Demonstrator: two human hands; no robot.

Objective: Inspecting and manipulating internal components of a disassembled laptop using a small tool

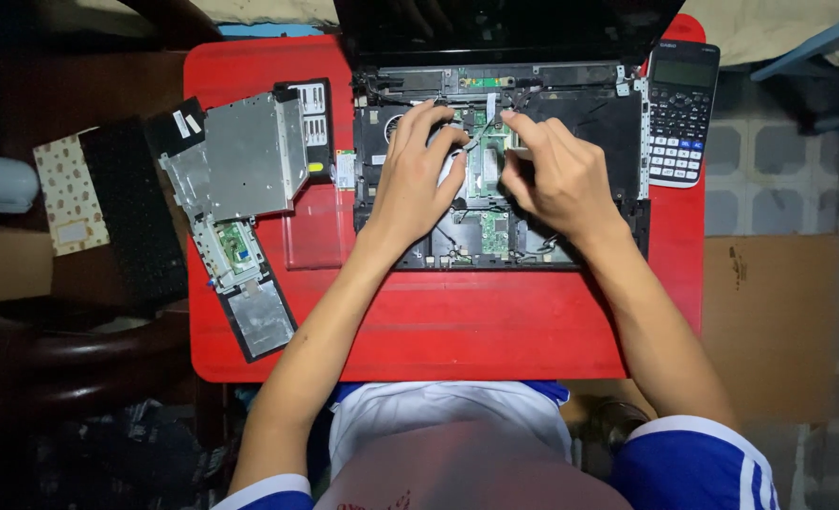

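My left hand [422, 175] rests curled on the opened laptop base [500, 170], fingers bent over its board. My right hand [554, 175] pinches something small there; cannot tell what. Base sits at the red table's [438, 321] far edge; calculator [681, 113] at far right corner, removed panels [240, 156] left.

A grey calculator [681, 111] lies at the red table's [457, 326] right edge, a black keyboard [136, 222] off its left.
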